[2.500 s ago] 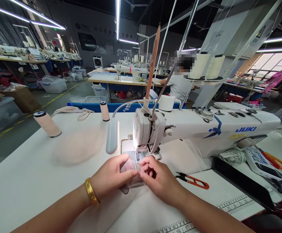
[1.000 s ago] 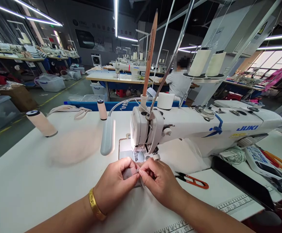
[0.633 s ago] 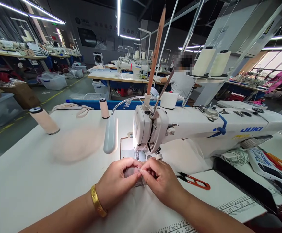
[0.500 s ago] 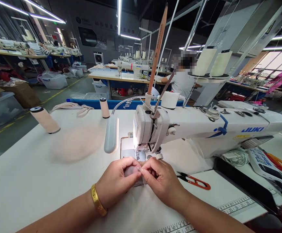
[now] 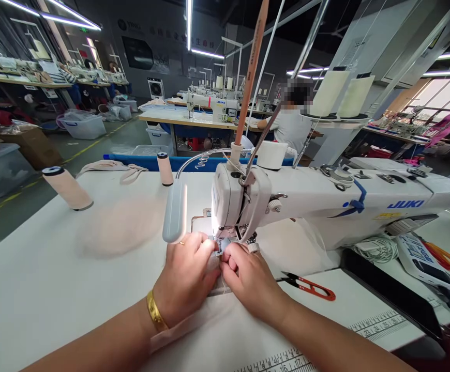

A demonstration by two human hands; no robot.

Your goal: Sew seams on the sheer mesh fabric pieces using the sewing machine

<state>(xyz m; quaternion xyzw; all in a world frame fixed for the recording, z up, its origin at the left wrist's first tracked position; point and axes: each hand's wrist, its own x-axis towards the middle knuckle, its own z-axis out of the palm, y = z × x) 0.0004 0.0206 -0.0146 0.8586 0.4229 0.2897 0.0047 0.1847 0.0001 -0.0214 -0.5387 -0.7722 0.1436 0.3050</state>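
A white sewing machine (image 5: 306,199) stands over the table, its needle area lit. Just in front of the presser foot, my left hand (image 5: 190,274) pinches sheer pale fabric (image 5: 194,323), its fingertips beside the foot. My right hand (image 5: 246,279) is closed on the same fabric, right of the foot and close to my left fingers. The fabric trails down between my wrists and under my left forearm. My fingers hide the edge they hold.
Red-handled thread snips (image 5: 310,287) and a black tray (image 5: 391,294) lie to the right. A grey lamp (image 5: 175,212), pale thread cones (image 5: 68,188) and sheer fabric (image 5: 120,227) are at the left. Beyond sits a person (image 5: 290,126).
Both hands have moved up toward the presser foot with the fabric. My left hand has turned knuckles-up, and more fabric shows beside its wrist.
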